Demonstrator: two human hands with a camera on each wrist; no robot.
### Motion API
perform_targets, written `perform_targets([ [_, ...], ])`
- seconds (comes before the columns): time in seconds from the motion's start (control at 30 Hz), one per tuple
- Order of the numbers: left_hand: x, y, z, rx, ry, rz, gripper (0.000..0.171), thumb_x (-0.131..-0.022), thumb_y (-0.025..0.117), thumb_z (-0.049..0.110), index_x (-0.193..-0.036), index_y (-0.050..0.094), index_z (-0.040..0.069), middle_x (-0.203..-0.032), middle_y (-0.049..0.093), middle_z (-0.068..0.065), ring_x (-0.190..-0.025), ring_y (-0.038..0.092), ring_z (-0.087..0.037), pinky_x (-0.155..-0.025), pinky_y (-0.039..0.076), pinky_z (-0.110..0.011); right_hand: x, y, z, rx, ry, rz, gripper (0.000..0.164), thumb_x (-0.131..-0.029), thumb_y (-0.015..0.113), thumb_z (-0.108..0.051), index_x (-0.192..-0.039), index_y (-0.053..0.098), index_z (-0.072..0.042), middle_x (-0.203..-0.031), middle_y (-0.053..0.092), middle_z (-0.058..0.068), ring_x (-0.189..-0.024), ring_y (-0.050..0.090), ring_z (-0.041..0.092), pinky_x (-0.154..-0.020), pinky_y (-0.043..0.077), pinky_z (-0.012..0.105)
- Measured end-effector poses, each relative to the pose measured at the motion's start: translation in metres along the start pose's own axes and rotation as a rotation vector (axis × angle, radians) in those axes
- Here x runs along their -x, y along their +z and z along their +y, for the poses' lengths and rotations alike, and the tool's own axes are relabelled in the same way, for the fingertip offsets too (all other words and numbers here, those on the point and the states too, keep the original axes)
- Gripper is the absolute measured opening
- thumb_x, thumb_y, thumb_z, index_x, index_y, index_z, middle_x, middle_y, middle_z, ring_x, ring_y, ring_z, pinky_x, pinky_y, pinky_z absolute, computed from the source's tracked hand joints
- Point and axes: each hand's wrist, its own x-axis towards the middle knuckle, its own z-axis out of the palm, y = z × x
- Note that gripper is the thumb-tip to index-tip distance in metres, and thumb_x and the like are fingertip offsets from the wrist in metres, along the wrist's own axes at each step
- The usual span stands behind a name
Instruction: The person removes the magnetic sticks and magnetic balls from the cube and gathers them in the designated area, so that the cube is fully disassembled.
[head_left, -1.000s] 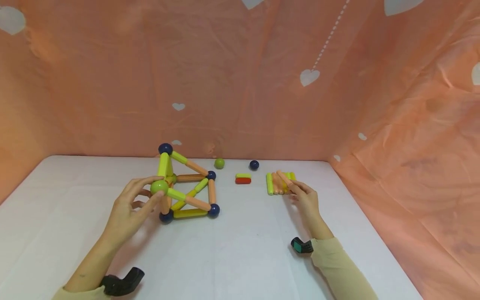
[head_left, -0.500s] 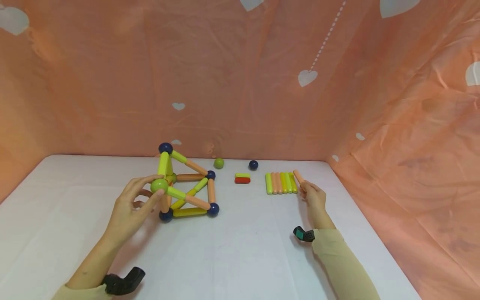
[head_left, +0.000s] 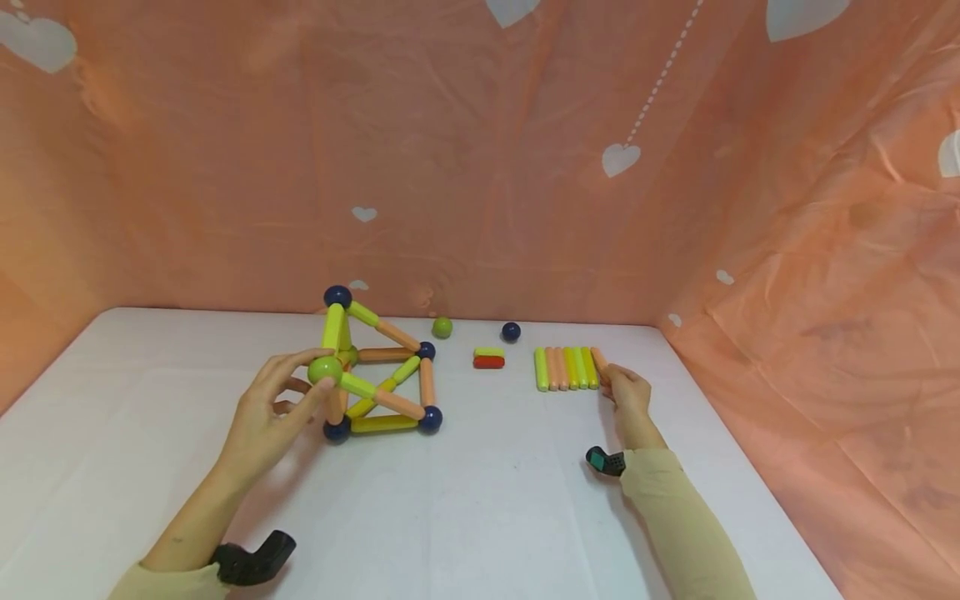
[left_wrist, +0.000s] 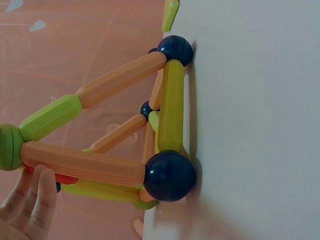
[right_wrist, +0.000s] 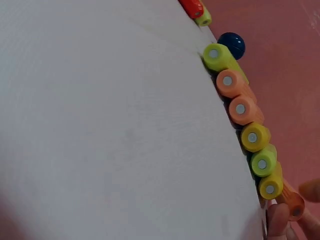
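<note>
My left hand [head_left: 273, 408] pinches the light green ball [head_left: 326, 371] at the near upper corner of a frame built from magnetic rods and balls. Dark blue balls [left_wrist: 170, 176] form the frame's lower near corners, joined by a yellow rod [left_wrist: 171, 105]. At the right, my right hand [head_left: 628, 396] pinches an orange magnetic rod [head_left: 598, 357] at the right end of a row of rods [head_left: 562, 368]. In the right wrist view the orange rod [right_wrist: 295, 204] lies beside the last yellow rod [right_wrist: 270, 187], with fingertips around its near end.
A short red rod [head_left: 489, 362] and a short green rod [head_left: 489, 352] lie between frame and row. Behind them sit a loose green ball [head_left: 442, 327] and a blue ball [head_left: 511, 332]. An orange cloth [head_left: 480, 167] hangs behind the white table [head_left: 480, 517].
My right hand has carried the orange rod from above the row to its right end and lowered it there. My left hand stays on the green ball.
</note>
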Motion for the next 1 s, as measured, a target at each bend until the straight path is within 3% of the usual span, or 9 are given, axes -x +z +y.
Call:
perform_targets([
  [0.2,0.001,0.000,0.000,0.005,-0.008,-0.005,0.037,-0.094,0.061,0.017,-0.131,0.055,0.010,-0.119,0.050,-0.004,-0.087,0.048,0.003,-0.059,0.049,-0.017,0.002,-0.001,-0.001,0.108,0.000,-0.048,0.047,-0.096,0.051,-0.031,-0.136,0.053,-0.007,-0.121,0.053,0.006,-0.089,0.048,0.014,-0.077,0.039,0.027],
  [0.33,0.001,0.000,0.001,0.018,-0.016,-0.008,0.037,-0.095,0.061,0.017,-0.131,0.055,0.010,-0.120,0.050,-0.005,-0.087,0.049,0.002,-0.059,0.050,-0.018,0.009,0.000,-0.002,0.149,-0.082,-0.061,0.049,-0.098,0.048,-0.031,-0.137,0.050,-0.002,-0.137,0.049,0.016,-0.108,0.047,0.024,-0.089,0.040,0.034],
  [0.47,0.000,0.000,0.001,0.022,-0.019,-0.009,0.037,-0.095,0.060,0.017,-0.131,0.055,0.009,-0.120,0.050,-0.006,-0.088,0.049,0.002,-0.058,0.051,-0.018,0.023,0.005,-0.006,0.199,-0.205,-0.083,0.046,-0.098,0.048,-0.028,-0.133,0.052,0.002,-0.136,0.051,0.021,-0.110,0.049,0.026,-0.080,0.046,0.023],
  [0.53,0.000,0.000,0.001,0.023,-0.015,-0.008,0.037,-0.095,0.060,0.017,-0.131,0.055,0.009,-0.120,0.050,-0.006,-0.088,0.049,0.002,-0.058,0.051,-0.019,0.032,0.011,-0.010,0.195,-0.235,-0.101,0.043,-0.098,0.049,-0.025,-0.130,0.054,0.003,-0.134,0.052,0.021,-0.109,0.050,0.025,-0.072,0.044,0.017],
  [0.6,0.000,0.000,0.000,0.025,-0.011,-0.008,0.037,-0.095,0.060,0.017,-0.131,0.055,0.009,-0.120,0.050,-0.005,-0.088,0.049,0.002,-0.058,0.051,-0.020,0.042,0.019,-0.014,0.180,-0.246,-0.126,0.040,-0.097,0.051,-0.023,-0.127,0.056,0.003,-0.135,0.052,0.020,-0.113,0.048,0.022,-0.071,0.041,0.014],
  [0.77,0.000,-0.001,0.000,0.025,-0.013,-0.009,0.037,-0.095,0.060,0.017,-0.132,0.055,0.010,-0.119,0.050,-0.004,-0.087,0.049,0.001,-0.058,0.052,-0.022,0.064,0.042,-0.018,0.156,-0.257,-0.235,0.036,-0.097,0.052,-0.021,-0.125,0.059,0.001,-0.133,0.054,0.018,-0.111,0.050,0.021,-0.084,0.042,0.023],
  [1.0,-0.001,0.002,0.000,0.026,-0.018,-0.008,0.036,-0.096,0.059,0.017,-0.130,0.055,0.007,-0.118,0.050,-0.006,-0.087,0.049,0.002,-0.058,0.052,-0.021,0.095,0.074,-0.006,0.122,-0.265,-0.414,0.031,-0.094,0.059,-0.022,-0.118,0.064,-0.002,-0.123,0.062,0.014,-0.105,0.059,0.027,-0.084,0.048,0.031],
])
